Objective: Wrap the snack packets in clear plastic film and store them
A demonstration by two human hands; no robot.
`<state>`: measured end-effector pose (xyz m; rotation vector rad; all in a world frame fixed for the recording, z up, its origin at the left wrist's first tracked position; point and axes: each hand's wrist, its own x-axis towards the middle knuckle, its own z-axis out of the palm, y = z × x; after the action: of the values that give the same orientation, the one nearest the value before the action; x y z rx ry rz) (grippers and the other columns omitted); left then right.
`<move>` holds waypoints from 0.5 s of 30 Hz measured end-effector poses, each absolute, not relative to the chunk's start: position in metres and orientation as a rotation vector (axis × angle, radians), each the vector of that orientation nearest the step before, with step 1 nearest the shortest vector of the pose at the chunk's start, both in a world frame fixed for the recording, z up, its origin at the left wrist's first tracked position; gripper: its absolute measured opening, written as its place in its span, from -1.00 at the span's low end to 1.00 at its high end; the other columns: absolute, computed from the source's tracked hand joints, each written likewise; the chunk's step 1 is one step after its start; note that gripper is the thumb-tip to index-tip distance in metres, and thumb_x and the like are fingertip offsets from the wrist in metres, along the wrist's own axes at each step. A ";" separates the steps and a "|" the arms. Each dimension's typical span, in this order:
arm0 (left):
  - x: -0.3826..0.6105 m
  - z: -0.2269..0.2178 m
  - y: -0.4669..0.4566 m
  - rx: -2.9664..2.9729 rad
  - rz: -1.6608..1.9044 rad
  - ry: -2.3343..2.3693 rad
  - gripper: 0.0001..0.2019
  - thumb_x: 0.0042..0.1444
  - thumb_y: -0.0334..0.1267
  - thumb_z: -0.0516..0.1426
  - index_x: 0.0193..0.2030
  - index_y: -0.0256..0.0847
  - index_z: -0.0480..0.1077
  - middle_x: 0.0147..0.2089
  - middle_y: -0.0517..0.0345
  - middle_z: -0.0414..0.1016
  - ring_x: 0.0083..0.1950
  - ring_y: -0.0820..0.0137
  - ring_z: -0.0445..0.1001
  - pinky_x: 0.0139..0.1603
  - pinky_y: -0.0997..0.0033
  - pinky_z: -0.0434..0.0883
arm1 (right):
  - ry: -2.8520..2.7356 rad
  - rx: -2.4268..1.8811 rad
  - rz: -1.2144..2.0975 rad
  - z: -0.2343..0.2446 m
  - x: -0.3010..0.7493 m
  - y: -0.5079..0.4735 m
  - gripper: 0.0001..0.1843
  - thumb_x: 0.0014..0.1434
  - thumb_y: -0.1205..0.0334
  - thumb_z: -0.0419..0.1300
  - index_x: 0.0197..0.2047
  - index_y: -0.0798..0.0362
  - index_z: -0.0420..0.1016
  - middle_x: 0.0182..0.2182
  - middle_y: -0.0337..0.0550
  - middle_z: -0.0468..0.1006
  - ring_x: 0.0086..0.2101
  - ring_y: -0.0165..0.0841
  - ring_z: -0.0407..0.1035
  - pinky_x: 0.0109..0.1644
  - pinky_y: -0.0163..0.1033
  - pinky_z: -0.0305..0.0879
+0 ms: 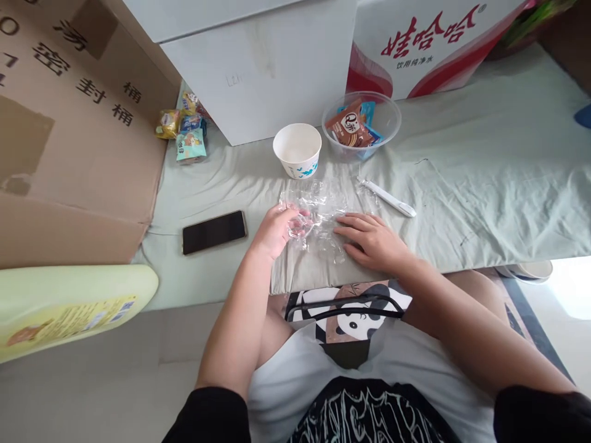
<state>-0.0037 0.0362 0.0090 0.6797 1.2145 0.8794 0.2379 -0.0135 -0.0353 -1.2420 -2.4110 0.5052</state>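
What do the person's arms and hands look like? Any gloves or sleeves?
No gloves: the left hand and right hand are bare, with no rings or watch in view. The arms are bare up to short black sleeves.

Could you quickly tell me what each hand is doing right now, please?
Left hand: fingers closed on the clear wrap.
Right hand: open and flat, fingers on the wrap's edge.
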 end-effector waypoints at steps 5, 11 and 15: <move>-0.017 -0.001 0.045 0.878 1.266 1.583 -0.67 -0.10 -0.35 0.29 -0.16 -0.11 0.36 -0.15 0.20 0.51 -0.30 0.43 0.56 -0.36 0.50 0.38 | -2.438 -1.390 0.319 -0.031 0.248 -0.023 -0.61 0.36 0.19 0.09 0.15 0.00 0.62 0.27 0.07 0.50 0.24 0.08 0.34 0.30 0.24 0.36; 0.007 0.000 0.009 1.737 1.213 1.547 -0.79 -0.01 -0.30 0.34 -0.22 -0.08 0.46 -0.03 0.05 0.53 0.17 0.15 0.49 0.33 0.17 0.40 | -2.351 -1.523 0.331 -0.024 0.240 -0.035 -0.59 0.32 0.21 0.13 0.18 0.04 0.58 0.33 0.18 0.40 0.24 0.17 0.32 0.24 0.30 0.39; 0.027 0.000 -0.015 2.266 0.411 1.053 -0.41 -0.05 -0.21 0.43 0.18 -0.02 0.49 0.32 -0.02 0.47 0.42 -0.03 0.34 0.50 -0.07 0.25 | -2.153 -1.424 0.612 -0.018 0.241 -0.038 -0.61 0.35 0.21 0.06 0.15 0.00 0.57 0.17 0.06 0.58 0.06 -0.05 0.53 0.13 0.09 0.52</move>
<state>0.0267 -0.0149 0.0003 2.2657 1.0527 0.4106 0.2414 -0.0381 -0.0175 -1.4239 -2.1529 0.6123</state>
